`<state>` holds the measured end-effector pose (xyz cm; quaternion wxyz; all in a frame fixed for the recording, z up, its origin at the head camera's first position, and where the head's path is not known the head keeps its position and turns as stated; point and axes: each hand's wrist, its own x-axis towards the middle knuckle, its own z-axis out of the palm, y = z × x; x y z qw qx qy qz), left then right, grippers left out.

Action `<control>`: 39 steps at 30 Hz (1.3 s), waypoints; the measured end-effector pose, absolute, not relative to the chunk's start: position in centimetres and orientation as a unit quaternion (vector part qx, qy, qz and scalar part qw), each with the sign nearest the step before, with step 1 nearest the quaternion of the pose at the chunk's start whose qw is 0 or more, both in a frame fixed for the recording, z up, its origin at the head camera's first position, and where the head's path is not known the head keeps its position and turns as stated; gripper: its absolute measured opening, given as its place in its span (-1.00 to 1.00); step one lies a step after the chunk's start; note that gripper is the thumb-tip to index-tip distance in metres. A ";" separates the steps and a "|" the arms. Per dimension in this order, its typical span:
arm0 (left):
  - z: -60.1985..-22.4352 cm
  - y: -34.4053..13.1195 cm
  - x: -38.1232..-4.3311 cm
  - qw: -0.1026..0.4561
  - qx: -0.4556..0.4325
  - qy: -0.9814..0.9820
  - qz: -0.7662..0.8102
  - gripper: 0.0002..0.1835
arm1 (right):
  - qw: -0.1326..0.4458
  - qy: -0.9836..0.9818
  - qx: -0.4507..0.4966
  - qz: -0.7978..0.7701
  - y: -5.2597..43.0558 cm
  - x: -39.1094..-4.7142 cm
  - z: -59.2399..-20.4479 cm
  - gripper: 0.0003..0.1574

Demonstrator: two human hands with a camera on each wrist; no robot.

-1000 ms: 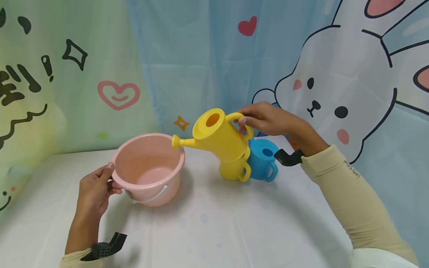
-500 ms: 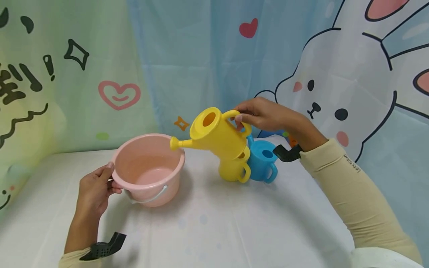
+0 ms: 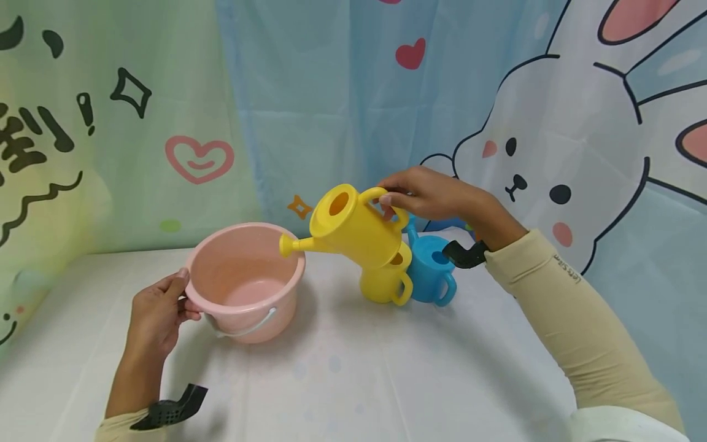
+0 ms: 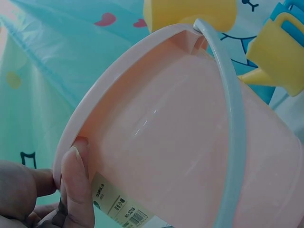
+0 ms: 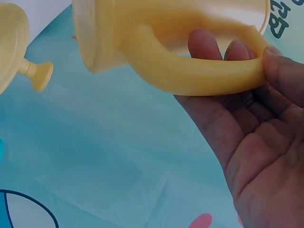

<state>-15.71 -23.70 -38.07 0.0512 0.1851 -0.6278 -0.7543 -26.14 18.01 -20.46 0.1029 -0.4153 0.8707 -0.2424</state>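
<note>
Left hand (image 3: 157, 313) was at the near-left side of the pink bucket (image 3: 232, 264). Its thumb and fingers pinched the rim, thumb above and fingertips tucked under the lip. In the left wrist view, a pale handle (image 4: 232, 118) curved down the bucket's outer wall, with a printed label (image 4: 121, 206) low beside the fingers.

Right hand (image 3: 431, 193) held the large yellow watering can (image 3: 359, 233) by its loop handle. In the right wrist view the thumb pressed on one side of the loop, with fingers curled through and around it. The can was tilted, its spout directed left; in the head view the sprinkler end overlapped the bucket's right rim.

Below the raised can was a smaller yellow can (image 3: 381, 282); contact between the two could not be settled from the head view. A blue can (image 3: 428, 276) sat just to its right. Both lower cans were on the white-covered table (image 3: 342, 380), to the right of the bucket. A printed curtain (image 3: 298, 92) hung behind, with a rabbit figure (image 3: 596, 135) on its right part. Both sleeves were beige.
</note>
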 end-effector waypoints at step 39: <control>-38.1 -23.8 -15.7 0.054 0.190 -0.627 -0.753 -0.29 | 0.125 0.863 -0.449 -0.192 15.4 -27.1 -18.9 -0.68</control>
